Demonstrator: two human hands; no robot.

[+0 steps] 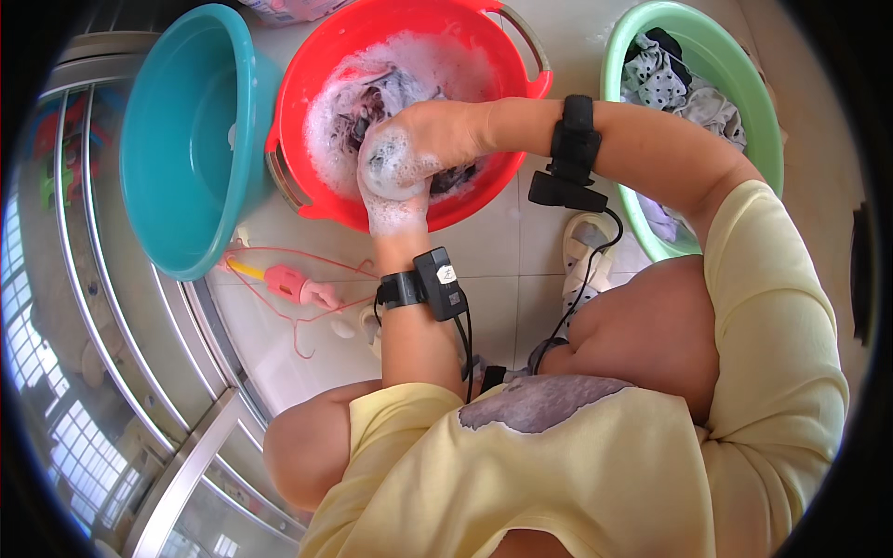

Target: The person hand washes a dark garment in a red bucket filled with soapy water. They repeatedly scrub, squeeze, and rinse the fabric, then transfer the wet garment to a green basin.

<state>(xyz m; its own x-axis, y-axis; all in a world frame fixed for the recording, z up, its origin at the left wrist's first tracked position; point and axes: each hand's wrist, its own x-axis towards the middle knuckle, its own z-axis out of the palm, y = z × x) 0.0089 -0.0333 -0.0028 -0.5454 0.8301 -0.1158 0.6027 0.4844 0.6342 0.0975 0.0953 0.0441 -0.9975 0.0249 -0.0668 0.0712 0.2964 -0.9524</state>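
Note:
Both my hands are together over a red plastic basin (pixel 296 63) that holds suds and wet dark and pale cloth (pixel 401 87). My left hand (pixel 394 167), coated in foam, reaches up from below; its fingers are largely hidden. My right hand (pixel 443 136) comes in from the right and lies over it, with its fingers curled. Some foamy fabric seems to be between the two hands, but which hand grips it is unclear. Each wrist wears a black strap with a small device and cable.
A teal plastic basin (pixel 188 139) stands tilted at the left, by a metal-barred glass door (pixel 118 279). At the right, a light green basin (pixel 767 139) holds clothes (pixel 704 111). Pink wire hangers (pixel 307 252) and a pink toy (pixel 286 284) lie on the tiled floor (pixel 481 244).

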